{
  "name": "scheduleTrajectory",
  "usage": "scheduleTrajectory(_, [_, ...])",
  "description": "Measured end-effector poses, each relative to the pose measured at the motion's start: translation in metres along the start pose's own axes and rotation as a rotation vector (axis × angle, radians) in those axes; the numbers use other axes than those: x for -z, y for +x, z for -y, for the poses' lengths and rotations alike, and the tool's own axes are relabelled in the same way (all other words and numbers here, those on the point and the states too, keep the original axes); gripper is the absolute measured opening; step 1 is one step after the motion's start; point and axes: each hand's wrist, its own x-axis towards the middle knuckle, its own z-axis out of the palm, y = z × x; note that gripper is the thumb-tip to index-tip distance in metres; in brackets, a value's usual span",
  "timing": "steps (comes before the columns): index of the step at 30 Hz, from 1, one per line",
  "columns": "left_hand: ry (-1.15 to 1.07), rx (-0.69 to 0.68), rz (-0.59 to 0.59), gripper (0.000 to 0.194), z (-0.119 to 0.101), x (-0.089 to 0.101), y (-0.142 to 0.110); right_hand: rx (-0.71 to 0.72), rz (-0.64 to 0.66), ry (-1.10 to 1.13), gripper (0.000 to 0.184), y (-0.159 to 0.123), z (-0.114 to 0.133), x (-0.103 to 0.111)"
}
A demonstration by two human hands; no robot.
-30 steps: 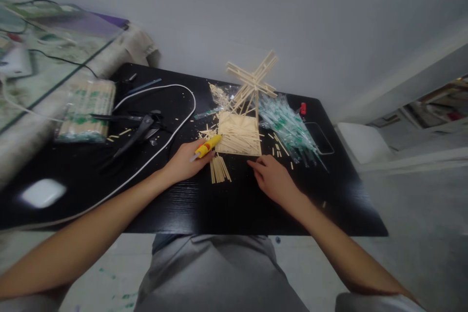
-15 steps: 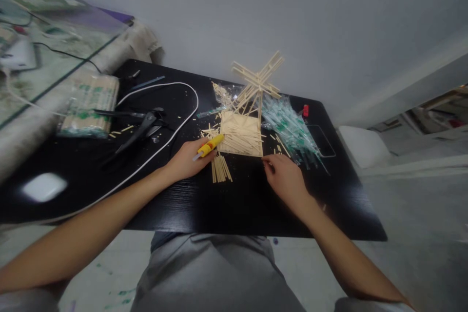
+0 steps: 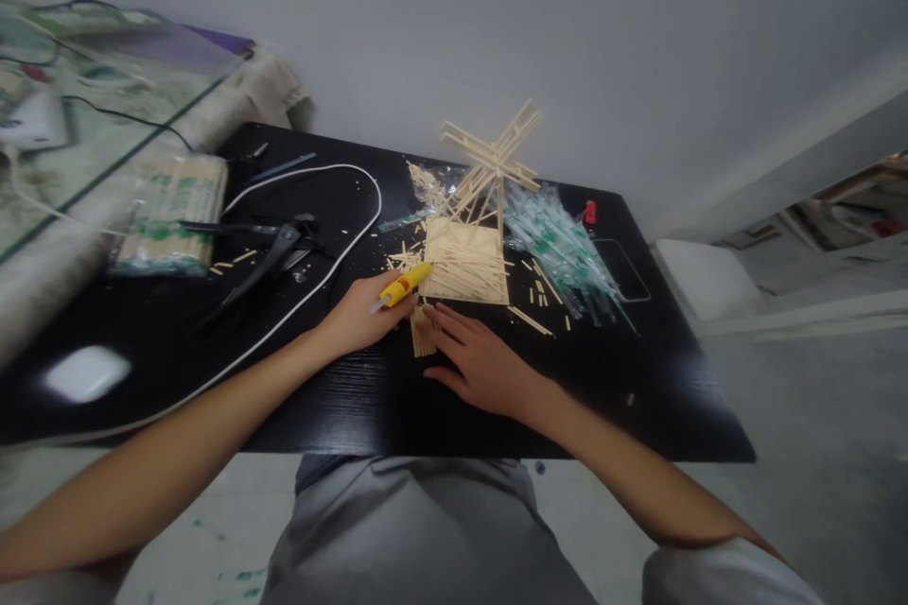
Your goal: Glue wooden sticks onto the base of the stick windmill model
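I have the left hand (image 3: 358, 314) closed around a yellow glue-gun-like tool (image 3: 404, 285), its nose pointing at the near left corner of the square panel (image 3: 464, 234). My right hand (image 3: 489, 364) is open, fingers loosely spread and thumb well apart, with the fingertips over a row of cut sticks (image 3: 424, 340); I can't tell from here whether they pinch one. Both hands work over the black table (image 3: 340, 406). Just past them, the panel lies flat, and I judge its base and edging put together, though loose sticks (image 3: 461, 276) scattered across it hide the details. A separate pair of sticks (image 3: 530, 320) lies off its near right corner. Farther back, the X-shaped frame (image 3: 497, 154) stands raised on thin supports, its crossed arms already built; how those supports meet the panel I can't make out. So the larger shapes look assembled, while plenty of pieces are unattached. To the right of the panel I see green-and-white plastic wrappers (image 3: 557, 241), and beyond them a small red object (image 3: 590, 212).
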Motion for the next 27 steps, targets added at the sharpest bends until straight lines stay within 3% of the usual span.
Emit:
scheduleTrajectory(6, [-0.119, 0.05, 0.022, 0.024, 0.003, -0.003, 0.0, -0.006, 0.029, -0.03, 0.066, -0.002, 0.008, -0.019])
scheduleTrajectory(14, [-0.286, 0.004, 0.128, 0.031, 0.011, -0.012, -0.001, -0.161, -0.05, -0.064, 0.073, -0.019, 0.029, -0.032])
scheduleTrajectory(19, [-0.288, -0.048, 0.142, 0.034, 0.012, -0.014, -0.001, -0.214, -0.099, -0.094, 0.066, -0.02, 0.03, -0.035])
scheduleTrajectory(27, [-0.266, -0.082, 0.126, 0.029, 0.008, -0.012, 0.0, -0.296, -0.056, -0.094, 0.064, -0.007, 0.022, -0.032])
